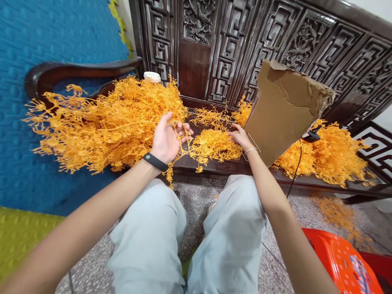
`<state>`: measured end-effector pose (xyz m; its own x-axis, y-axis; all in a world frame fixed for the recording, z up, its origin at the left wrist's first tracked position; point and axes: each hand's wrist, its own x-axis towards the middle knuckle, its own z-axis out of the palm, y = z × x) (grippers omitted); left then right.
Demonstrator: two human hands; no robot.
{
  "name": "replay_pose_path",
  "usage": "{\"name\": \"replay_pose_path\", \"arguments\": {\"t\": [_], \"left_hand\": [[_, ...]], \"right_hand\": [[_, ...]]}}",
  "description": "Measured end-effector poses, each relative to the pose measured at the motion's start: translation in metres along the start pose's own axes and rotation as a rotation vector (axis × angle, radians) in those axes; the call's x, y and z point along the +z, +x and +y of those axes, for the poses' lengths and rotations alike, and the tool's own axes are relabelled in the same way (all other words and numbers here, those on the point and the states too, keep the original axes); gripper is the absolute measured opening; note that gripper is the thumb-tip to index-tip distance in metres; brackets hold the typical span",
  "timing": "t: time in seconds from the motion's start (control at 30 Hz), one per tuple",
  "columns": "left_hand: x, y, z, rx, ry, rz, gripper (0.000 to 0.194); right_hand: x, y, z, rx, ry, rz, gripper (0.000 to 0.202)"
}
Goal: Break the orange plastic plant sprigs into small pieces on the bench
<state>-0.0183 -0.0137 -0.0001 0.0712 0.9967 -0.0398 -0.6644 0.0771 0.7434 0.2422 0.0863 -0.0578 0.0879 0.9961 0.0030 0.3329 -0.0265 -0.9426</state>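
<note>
My left hand (170,139), palm turned up and fingers curled, holds a thin orange branched sprig (183,151) whose ends hang down past the bench edge. Beside that hand a big heap of similar orange plastic-looking sprigs (119,123) spills over the bench's left end. My right hand (240,138) has its fingers stretched out at the right side of a smaller orange pile (217,144). It seems to hold nothing, and whether its fingertips touch the pile I cannot tell. Behind lies a loose bunch of sprigs (213,117).
A cardboard sheet (281,111) stands tilted just right of my right hand. More orange heaps (334,152) lie beyond it, near a black clip-like object (312,134) with a cable. A white lid (152,77) shows behind the left heap. A red stool (343,263) stands lower right.
</note>
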Motion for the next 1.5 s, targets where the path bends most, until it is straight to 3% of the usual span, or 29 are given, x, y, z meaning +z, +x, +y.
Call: {"name": "replay_pose_path", "arguments": {"t": [0.1, 0.17, 0.23, 0.43, 0.6, 0.87, 0.97, 1.13, 1.2, 1.5], "left_hand": [[0.002, -0.001, 0.001, -0.032, -0.007, -0.012, 0.042], [0.003, -0.001, 0.001, -0.039, -0.005, -0.008, 0.043], [0.004, -0.001, 0.0, -0.039, 0.002, -0.008, 0.042], [0.006, 0.0, -0.002, -0.009, 0.009, 0.002, 0.039], [0.006, 0.001, -0.002, 0.034, 0.039, 0.031, 0.037], [0.001, 0.005, -0.003, 0.021, -0.014, -0.011, 0.039], [0.002, 0.005, -0.004, 0.013, 0.029, 0.002, 0.04], [0.006, 0.002, -0.005, -0.029, 0.109, -0.081, 0.042], [0.007, 0.002, -0.006, -0.019, 0.117, -0.103, 0.044], [0.014, 0.005, -0.013, -0.014, 0.063, -0.17, 0.046]], "right_hand": [[0.011, -0.014, -0.018, -0.071, 0.101, -0.226, 0.029], [0.02, -0.025, -0.029, -0.078, 0.111, -0.404, 0.041], [0.03, -0.034, -0.038, -0.069, 0.073, -0.498, 0.053], [0.038, -0.051, -0.054, -0.137, -0.065, -0.666, 0.058], [0.03, -0.055, -0.056, -0.222, -0.147, -0.861, 0.038], [0.028, -0.051, -0.054, -0.272, -0.075, -0.946, 0.014], [0.031, -0.046, -0.051, -0.259, 0.065, -0.858, 0.01], [0.038, -0.036, -0.048, -0.232, 0.328, -0.426, 0.005], [0.04, -0.034, -0.048, -0.214, 0.437, -0.311, 0.004], [0.049, -0.017, -0.04, 0.074, 0.687, -0.153, 0.01]]}}
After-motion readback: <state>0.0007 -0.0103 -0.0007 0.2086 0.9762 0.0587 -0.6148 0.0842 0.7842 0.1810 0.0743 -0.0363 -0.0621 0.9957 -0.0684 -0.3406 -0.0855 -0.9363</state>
